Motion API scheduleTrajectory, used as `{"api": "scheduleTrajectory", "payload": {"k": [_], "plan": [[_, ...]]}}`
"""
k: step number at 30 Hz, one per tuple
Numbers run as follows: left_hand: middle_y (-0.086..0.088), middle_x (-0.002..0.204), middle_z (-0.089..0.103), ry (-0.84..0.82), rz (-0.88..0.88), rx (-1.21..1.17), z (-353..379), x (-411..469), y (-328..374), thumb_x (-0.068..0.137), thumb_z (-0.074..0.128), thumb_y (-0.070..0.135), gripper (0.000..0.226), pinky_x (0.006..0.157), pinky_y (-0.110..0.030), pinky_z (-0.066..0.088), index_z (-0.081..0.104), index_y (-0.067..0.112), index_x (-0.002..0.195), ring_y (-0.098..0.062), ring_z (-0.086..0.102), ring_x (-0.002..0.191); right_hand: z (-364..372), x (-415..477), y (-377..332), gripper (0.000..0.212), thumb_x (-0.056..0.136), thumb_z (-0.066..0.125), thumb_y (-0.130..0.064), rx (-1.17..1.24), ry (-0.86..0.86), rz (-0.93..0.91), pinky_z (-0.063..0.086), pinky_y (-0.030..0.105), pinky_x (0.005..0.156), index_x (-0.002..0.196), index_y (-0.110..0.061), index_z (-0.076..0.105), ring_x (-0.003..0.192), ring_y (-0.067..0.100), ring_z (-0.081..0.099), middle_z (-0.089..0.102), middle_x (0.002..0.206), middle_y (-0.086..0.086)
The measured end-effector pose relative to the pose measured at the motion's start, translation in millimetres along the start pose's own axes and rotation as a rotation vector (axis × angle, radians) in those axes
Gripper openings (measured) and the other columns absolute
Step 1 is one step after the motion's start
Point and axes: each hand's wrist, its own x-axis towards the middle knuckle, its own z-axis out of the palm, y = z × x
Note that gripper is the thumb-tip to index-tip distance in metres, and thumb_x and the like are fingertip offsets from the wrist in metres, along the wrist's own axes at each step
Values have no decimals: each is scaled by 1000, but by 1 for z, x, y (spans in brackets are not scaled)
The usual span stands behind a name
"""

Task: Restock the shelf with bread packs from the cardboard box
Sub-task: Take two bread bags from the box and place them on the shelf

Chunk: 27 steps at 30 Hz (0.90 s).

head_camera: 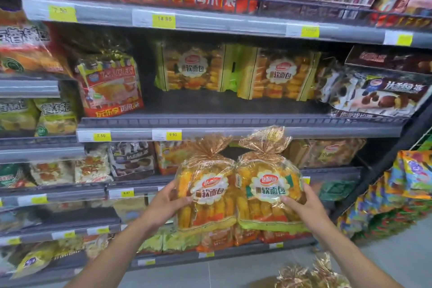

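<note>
Bare forearms rise from the bottom edge of the head view. Low on the right between them, gold crimped tops of more bread packs poke up. They probably stand in the cardboard box, though only a brownish sliver shows there and the box itself cannot be made out. Higher up, the left hand curls round the outer side of the left bread pack, thumb across its label. The right hand grips the right bread pack the same way. Both packs are upright and pressed together side by side in the air, in front of the lower shelves, with their twisted gold tops just reaching the price rail of the middle shelf. That shelf holds two matching soft-bread packs at the back, one near the centre and one to its right, with bare dark deck in front of them. A red cake pack stands at its left end and chocolate pie packs are stacked at its right. The open deck looks like the likely landing spot. From here the risks are these: each pack is held from one side only, so if the hands drift apart the slick film could let one slide down and drop. The tall tops could also snag under the rail on the way up. A push too deep could tip the standing packs backward.
</note>
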Motion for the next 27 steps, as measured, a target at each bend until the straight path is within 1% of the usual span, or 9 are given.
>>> {"api": "scheduleTrajectory", "payload": {"k": [4, 6, 8, 12, 15, 17, 20, 23, 27], "plan": [[14, 130, 66, -11, 63, 17, -8, 41, -32, 65, 87, 54, 68, 104, -46, 52, 57, 54, 126, -13, 61, 123, 10, 34, 38, 57, 77, 84, -28, 64, -27, -19, 55, 30, 80, 125, -37, 53, 106, 9, 65, 67, 116, -13], [12, 131, 67, -2, 114, 30, -13, 69, -53, 60, 88, 63, 75, 101, -42, 54, 61, 48, 128, -12, 62, 123, 19, 54, 63, 63, 65, 91, -42, 105, -27, -35, 56, 44, 92, 119, -41, 58, 109, 16, 68, 72, 116, -9], [13, 126, 71, 6, 155, 35, -13, 92, -71, 58, 88, 65, 76, 92, -32, 56, 63, 44, 127, -9, 67, 116, 27, 73, 87, 72, 56, 93, -51, 139, -28, -69, 54, 49, 97, 120, -40, 60, 109, 18, 69, 74, 116, -8], [20, 110, 75, 67, 242, 60, -8, 135, -106, 87, 77, 29, 34, 74, -16, 53, 65, 36, 119, -4, 70, 106, 43, 115, 139, 83, 57, 93, -49, 167, -33, -138, 52, 51, 100, 130, -31, 59, 112, 20, 69, 73, 120, -4], [13, 103, 78, 126, 337, 33, -3, 160, -135, 90, 74, 20, 27, 66, -14, 53, 68, 28, 115, -7, 73, 96, 56, 143, 180, 66, 71, 89, -30, 213, -12, -187, 57, 47, 94, 129, -21, 60, 107, 19, 70, 72, 123, 6], [9, 103, 79, 142, 396, 29, 2, 173, -157, 89, 74, 24, 28, 70, -18, 53, 68, 28, 116, -9, 74, 95, 67, 154, 205, 44, 84, 72, -5, 316, -37, -198, 62, 35, 79, 127, -11, 62, 93, 20, 72, 71, 121, 17], [10, 100, 78, 192, 468, 44, 7, 188, -182, 89, 74, 30, 24, 73, -25, 53, 68, 33, 112, -5, 74, 89, 81, 166, 231, 35, 91, 60, 3, 378, -59, -207, 61, 28, 63, 124, -7, 63, 81, 18, 74, 73, 114, 17], [10, 96, 79, 238, 532, 2, 11, 195, -199, 92, 71, 24, 20, 64, -20, 56, 69, 31, 111, -7, 75, 86, 84, 178, 250, 32, 93, 58, 2, 430, -62, -218, 60, 27, 61, 123, -7, 62, 80, 18, 74, 73, 112, 17], [10, 102, 79, 294, 532, -41, 17, 194, -213, 83, 75, 41, 34, 82, -40, 59, 69, 33, 115, -13, 75, 94, 71, 190, 251, 42, 89, 62, -7, 476, -90, -235, 63, 31, 72, 131, -5, 59, 93, 25, 71, 69, 123, 20]]}}
